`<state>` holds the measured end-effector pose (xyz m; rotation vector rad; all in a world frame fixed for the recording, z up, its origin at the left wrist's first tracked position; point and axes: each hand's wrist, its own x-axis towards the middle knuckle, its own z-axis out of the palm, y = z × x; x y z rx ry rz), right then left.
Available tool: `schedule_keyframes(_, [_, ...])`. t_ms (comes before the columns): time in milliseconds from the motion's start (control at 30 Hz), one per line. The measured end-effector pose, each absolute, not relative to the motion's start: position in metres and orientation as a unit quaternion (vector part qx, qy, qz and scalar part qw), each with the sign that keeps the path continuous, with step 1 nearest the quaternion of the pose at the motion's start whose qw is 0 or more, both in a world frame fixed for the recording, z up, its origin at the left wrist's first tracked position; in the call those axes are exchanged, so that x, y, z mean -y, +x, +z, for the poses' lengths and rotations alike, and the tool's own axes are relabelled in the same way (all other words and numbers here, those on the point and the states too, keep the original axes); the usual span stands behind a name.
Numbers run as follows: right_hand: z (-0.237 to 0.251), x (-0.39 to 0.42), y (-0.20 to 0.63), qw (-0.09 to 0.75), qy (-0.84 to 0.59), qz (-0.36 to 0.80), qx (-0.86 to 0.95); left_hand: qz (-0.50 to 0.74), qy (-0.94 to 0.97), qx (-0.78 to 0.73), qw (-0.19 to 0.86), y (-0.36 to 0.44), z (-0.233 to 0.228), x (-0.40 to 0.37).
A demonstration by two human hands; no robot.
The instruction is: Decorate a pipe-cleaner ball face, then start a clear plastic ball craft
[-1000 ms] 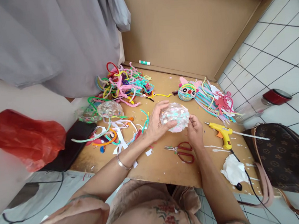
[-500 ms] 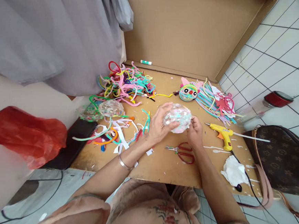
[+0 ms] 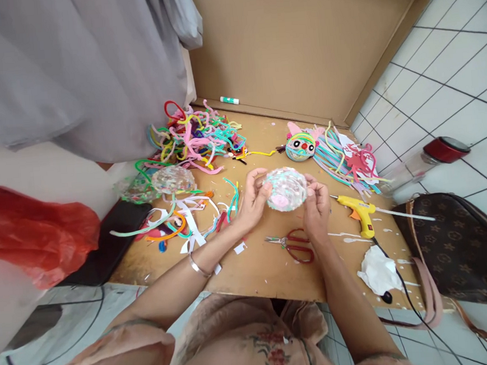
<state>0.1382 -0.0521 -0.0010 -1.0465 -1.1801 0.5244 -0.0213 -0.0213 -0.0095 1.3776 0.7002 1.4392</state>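
A round, dome-like shell [image 3: 287,188] stuck over with pale pink, white and teal scraps sits between the two hands, raised a little above the brown board [image 3: 258,263] near its middle. The left hand [image 3: 253,198] cups its left edge, thumb over the near rim and fingers wrapped behind; the right hand [image 3: 316,204] pinches the right edge with its fingertips closed on the rim. So both hands are clamped on the same piece, one on each side, and it lies straight between them, nearer neither. Its flat round face is tilted up toward the camera, so its widest line runs left to right from palm to palm; whether it is hollow at the back cannot be made out from this angle. Just below the hands, red-handled scissors [image 3: 293,245] lie flat on the board, nearer the right wrist. A yellow glue gun [image 3: 359,211] lies to the right of the right hand, its nozzle toward the hands. A second mottled dome [image 3: 173,179] rests well to the left, beside the heap of coloured pipe cleaners [image 3: 197,135]
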Motion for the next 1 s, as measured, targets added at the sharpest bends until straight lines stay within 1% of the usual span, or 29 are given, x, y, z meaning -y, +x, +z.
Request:
schedule_keyframes(100, [0.003, 0.055, 0.135, 0.677, -0.472, 0.218, 0.520, 0.580, 0.533, -0.286, 0.545, -0.019, -0.011, 0.019])
schedule_keyframes(267, [0.002, 0.061, 0.130, 0.685, -0.462, 0.179, 0.534, 0.542, 0.430, -0.222, 0.687, -0.017, -0.004, 0.023])
schedule_keyframes(333, [0.001, 0.065, 0.125, 0.686, -0.462, 0.156, 0.540, 0.535, 0.402, -0.210, 0.713, -0.015, 0.000, 0.026])
schedule_keyframes(533, [-0.005, 0.075, 0.107, 0.694, -0.434, 0.084, 0.567, 0.565, 0.338, -0.250, 0.710, -0.003, 0.007, 0.035])
schedule_keyframes(700, [-0.005, 0.079, 0.100, 0.695, -0.436, 0.041, 0.570, 0.574, 0.357, -0.273, 0.684, 0.002, 0.005, 0.039])
schedule_keyframes(867, [-0.001, 0.077, 0.103, 0.702, -0.440, 0.046, 0.558, 0.570, 0.381, -0.248, 0.684, -0.001, -0.002, 0.042])
schedule_keyframes(1000, [0.002, 0.076, 0.106, 0.706, -0.437, 0.081, 0.551, 0.532, 0.447, -0.223, 0.684, -0.006, -0.004, 0.044])
